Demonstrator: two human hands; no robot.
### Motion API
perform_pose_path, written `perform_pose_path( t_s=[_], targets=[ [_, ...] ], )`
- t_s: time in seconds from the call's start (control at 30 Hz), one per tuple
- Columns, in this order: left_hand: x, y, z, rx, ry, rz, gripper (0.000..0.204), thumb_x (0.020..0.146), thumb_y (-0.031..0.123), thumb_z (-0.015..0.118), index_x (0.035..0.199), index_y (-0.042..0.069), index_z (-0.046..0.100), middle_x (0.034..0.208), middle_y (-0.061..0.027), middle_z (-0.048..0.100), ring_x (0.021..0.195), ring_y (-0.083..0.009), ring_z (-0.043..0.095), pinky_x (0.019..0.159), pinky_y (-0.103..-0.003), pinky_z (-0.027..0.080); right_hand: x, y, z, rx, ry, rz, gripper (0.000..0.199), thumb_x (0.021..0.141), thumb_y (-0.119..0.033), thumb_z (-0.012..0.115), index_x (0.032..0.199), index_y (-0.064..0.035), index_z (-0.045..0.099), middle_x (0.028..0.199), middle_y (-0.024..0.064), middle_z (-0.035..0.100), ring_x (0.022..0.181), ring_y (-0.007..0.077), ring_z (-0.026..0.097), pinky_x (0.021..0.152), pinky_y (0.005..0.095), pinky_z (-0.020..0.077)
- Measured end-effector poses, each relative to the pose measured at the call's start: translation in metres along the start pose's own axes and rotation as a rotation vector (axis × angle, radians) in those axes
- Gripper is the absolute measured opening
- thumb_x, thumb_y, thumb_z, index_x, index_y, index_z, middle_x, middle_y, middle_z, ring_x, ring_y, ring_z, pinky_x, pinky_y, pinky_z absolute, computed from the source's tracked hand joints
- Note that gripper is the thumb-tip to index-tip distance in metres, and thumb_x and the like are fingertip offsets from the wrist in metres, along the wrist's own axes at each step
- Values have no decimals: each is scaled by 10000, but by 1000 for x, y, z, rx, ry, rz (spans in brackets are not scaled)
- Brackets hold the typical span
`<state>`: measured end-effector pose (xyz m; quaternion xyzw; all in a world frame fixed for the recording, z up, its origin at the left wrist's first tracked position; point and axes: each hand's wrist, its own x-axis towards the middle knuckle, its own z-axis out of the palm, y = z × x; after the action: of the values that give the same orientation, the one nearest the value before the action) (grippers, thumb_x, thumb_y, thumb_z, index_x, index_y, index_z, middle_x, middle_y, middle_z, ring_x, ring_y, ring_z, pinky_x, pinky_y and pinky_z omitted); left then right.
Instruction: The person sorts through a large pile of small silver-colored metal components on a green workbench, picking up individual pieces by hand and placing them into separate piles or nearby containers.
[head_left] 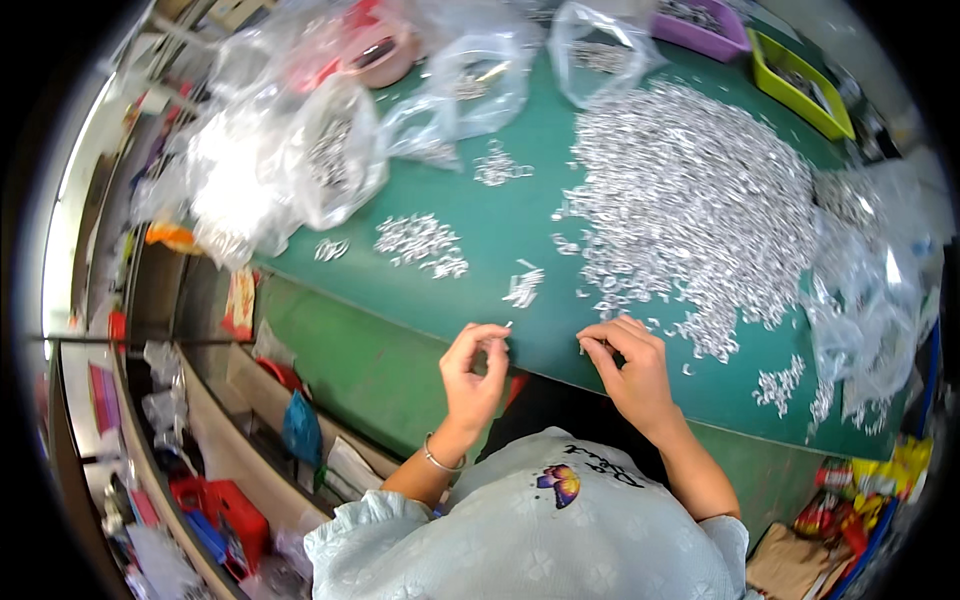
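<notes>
Over the near edge of the green table (480, 215), my left hand (474, 375) is pinched closed. A small silvery metal piece (508, 324) shows at its fingertips. Level with it on the right, my right hand (630, 370) also pinches thumb to forefinger, with a tiny metal bit (582, 347) at the tips; its exact kind is too small to make out. Just beyond my left hand lies a little group of thin silvery pieces (523, 287). A large heap of small silvery metal parts (695, 200) spreads beyond my right hand.
Smaller piles of metal parts (421, 244) lie left of centre. Clear plastic bags (338, 150) crowd the far left, with another bag (868, 300) at the right. A purple bin (735, 42) and a yellow-green bin (810, 105) stand at the far right. Shelving (230, 440) runs along the left.
</notes>
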<state>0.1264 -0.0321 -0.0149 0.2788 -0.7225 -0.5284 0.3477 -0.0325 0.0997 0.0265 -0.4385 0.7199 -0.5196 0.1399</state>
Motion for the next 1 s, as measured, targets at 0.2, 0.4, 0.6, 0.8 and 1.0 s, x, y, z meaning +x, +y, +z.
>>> perform_pose_path(
  t_s=[0.2, 0.4, 0.6, 0.8, 1.0],
  targets=[
    [-10, -2, -15, -44, 59, -62, 115, 935, -57, 573, 1024, -23, 636, 854, -19, 580, 743, -77, 562, 662, -209, 463, 39, 14, 49, -245, -38, 15, 55, 837, -57, 691, 853, -7, 675, 770, 120, 670, 721, 302, 596, 740, 397, 441],
    [-7, 0, -12, -103, -17, -129, 193, 929, -59, 595, 1119, -44, 627, 952, -72, 657, 812, -107, 626, 739, -229, 511, 43, 22, 45, -471, 66, -44, 82, 835, -78, 697, 891, -19, 684, 826, 118, 656, 824, 304, 591, 781, 404, 439],
    [5, 4, 12, -292, -147, -185, 272, 913, -74, 617, 1183, -55, 595, 949, -104, 687, 826, -143, 685, 760, -268, 551, 21, 7, 18, -215, -55, 38, 166, 842, 19, 648, 1007, 7, 657, 870, 133, 634, 820, 306, 597, 800, 397, 466],
    [4, 16, 33, -409, -321, -164, 349, 925, -78, 604, 1266, -58, 532, 1002, -124, 681, 870, -160, 673, 805, -288, 552, -3, -12, 3, -12, -94, 63, 145, 834, 64, 648, 973, 26, 668, 895, 138, 644, 806, 293, 608, 749, 356, 498],
    [4, 27, 49, -261, -442, -172, 334, 911, -95, 596, 1240, -42, 575, 980, -113, 699, 861, -143, 674, 797, -271, 545, -30, -1, -26, -95, 89, 101, 60, 835, 34, 679, 891, 15, 692, 792, 113, 673, 750, 264, 631, 723, 347, 490]
  ],
)
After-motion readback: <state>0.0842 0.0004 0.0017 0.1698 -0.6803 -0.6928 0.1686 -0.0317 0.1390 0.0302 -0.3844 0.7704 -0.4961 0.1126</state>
